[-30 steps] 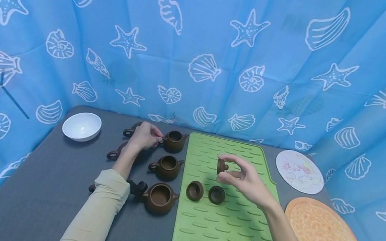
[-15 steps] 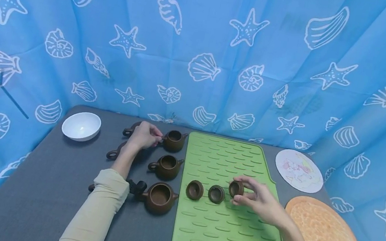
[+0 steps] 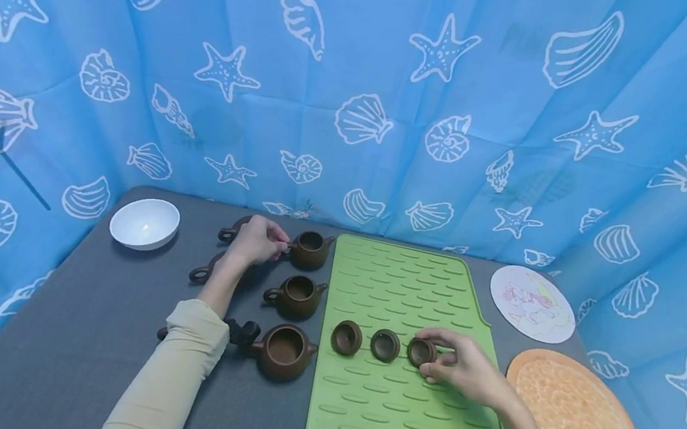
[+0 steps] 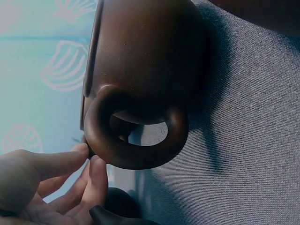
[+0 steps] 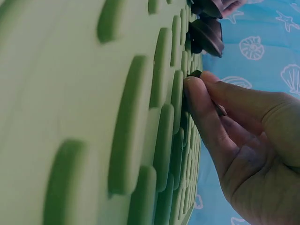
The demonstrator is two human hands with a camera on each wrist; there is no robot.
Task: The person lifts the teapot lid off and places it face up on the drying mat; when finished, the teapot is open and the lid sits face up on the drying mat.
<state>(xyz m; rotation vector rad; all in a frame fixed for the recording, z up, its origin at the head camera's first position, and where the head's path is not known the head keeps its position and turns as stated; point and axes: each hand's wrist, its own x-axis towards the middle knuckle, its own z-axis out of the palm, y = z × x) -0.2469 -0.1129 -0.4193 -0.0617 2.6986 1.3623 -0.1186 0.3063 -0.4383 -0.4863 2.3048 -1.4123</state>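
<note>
My right hand (image 3: 467, 367) pinches a small brown teapot lid (image 3: 421, 352) between thumb and fingers. The lid lies hollow side up on the green mat (image 3: 393, 427), right of two more upturned lids (image 3: 346, 338). At the back of the table, my left hand (image 3: 255, 240) pinches the handle of the far lidless brown teapot (image 3: 310, 250). In the left wrist view, a nearer teapot's handle (image 4: 140, 154) partly hides that grip. Two more lidless teapots, the middle one (image 3: 297, 297) and the front one (image 3: 284, 353), stand in line with the far one.
More brown teapots (image 3: 201, 274) stand to the left, partly hidden by my left hand and forearm. A white bowl (image 3: 146, 225) is at the back left. On the right lie a round picture mat (image 3: 533, 305) and an orange round mat (image 3: 574, 426). A blue curtain (image 3: 359, 99) hangs behind.
My right hand has turned the lid hollow side up and lowered it to the mat, rightward and nearer to me, beside the other two lids. The left hand stays put.
</note>
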